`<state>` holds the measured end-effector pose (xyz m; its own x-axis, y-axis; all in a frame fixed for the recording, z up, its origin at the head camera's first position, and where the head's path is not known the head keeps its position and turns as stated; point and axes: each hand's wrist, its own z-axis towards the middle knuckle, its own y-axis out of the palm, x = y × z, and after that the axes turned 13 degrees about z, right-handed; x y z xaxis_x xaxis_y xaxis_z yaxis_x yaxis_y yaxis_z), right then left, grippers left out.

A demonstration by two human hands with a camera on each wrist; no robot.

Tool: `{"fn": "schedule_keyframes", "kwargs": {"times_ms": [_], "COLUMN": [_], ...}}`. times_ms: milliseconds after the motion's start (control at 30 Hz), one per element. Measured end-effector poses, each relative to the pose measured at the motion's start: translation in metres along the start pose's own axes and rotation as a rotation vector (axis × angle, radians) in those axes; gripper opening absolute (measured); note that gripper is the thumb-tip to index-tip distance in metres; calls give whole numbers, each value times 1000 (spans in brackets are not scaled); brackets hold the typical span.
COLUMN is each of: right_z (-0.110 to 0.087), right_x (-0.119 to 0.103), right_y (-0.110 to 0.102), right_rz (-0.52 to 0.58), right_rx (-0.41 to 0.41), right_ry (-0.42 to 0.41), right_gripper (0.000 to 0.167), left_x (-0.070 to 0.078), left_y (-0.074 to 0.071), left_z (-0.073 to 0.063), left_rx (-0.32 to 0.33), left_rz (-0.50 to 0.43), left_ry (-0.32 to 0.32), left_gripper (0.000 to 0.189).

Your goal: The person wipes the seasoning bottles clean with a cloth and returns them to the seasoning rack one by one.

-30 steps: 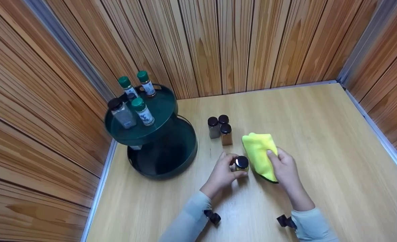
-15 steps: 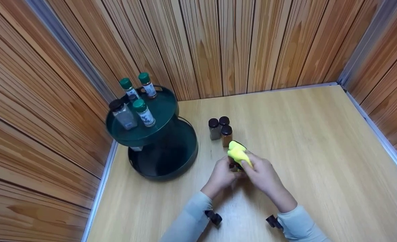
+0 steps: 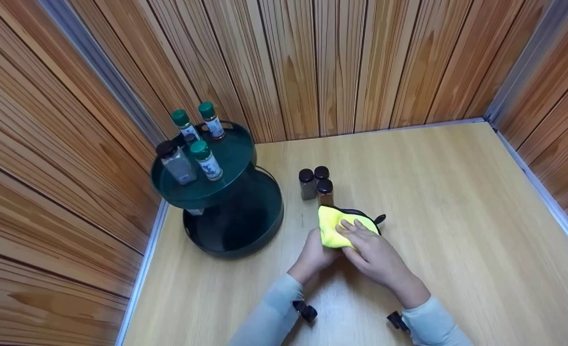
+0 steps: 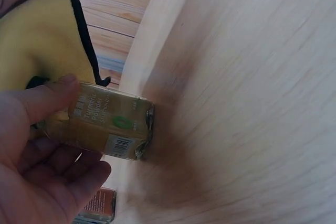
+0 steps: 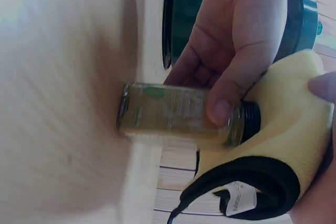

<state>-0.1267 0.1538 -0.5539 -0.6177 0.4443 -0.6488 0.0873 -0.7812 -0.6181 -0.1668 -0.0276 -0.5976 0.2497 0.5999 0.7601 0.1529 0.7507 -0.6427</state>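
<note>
My left hand (image 3: 314, 254) grips a glass spice jar labelled Turmeric Powder (image 4: 107, 116), thumb on one side and fingers on the other. In the right wrist view the jar's black cap (image 5: 251, 123) meets a yellow cloth (image 5: 286, 108) with black trim. The jar stands about upright, its base close over the tabletop. My right hand (image 3: 377, 259) lies over the cloth, its fingers extended and pressing it down onto the cap. From the head view, the cloth hides the jar and part of the left hand.
Just beyond the cloth stand three dark-capped spice jars (image 3: 308, 185). At left is a dark green two-tier round rack (image 3: 238, 158); several spice bottles (image 3: 208, 161) stand on its upper tier. Wood-panelled walls (image 3: 293, 62) enclose the table (image 3: 447, 192).
My right hand has brought the cloth from the right over to the jar, and the cloth has spread out across its cap. The left hand keeps holding the jar in nearly the same place.
</note>
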Motion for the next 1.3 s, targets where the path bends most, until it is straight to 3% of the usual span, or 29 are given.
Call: {"fn": "schedule_keyframes", "kwargs": {"times_ms": [167,300,567,700,867,1133,1300], "right_z": [-8,-14,-20,-20,-19,-14,-13], "right_x": [3,2,-4,-8,-11,-16,-14], "right_y": [-9,-14,-14,-11,-6,2,5], "right_rz": [54,126,230,317,464,723,858], "right_rx": [-42,-50,12,99,233,468,588], "right_ry": [-44,3,193,303,403,554,636], "right_gripper": [40,39,38,36,11,18,26], "left_x": [-1,0,7,9,8,8,9], "left_y": [1,1,0,1,2,-1,-1], "left_z": [0,0,1,2,3,4,4], "left_rx": [39,65,-34,-52,-22,-92,-89], "left_rz": [94,112,51,44,67,-8,2], "left_ry": [72,83,-93,-126,-68,-125,-104], "left_gripper": [36,28,44,51,39,40,43]}}
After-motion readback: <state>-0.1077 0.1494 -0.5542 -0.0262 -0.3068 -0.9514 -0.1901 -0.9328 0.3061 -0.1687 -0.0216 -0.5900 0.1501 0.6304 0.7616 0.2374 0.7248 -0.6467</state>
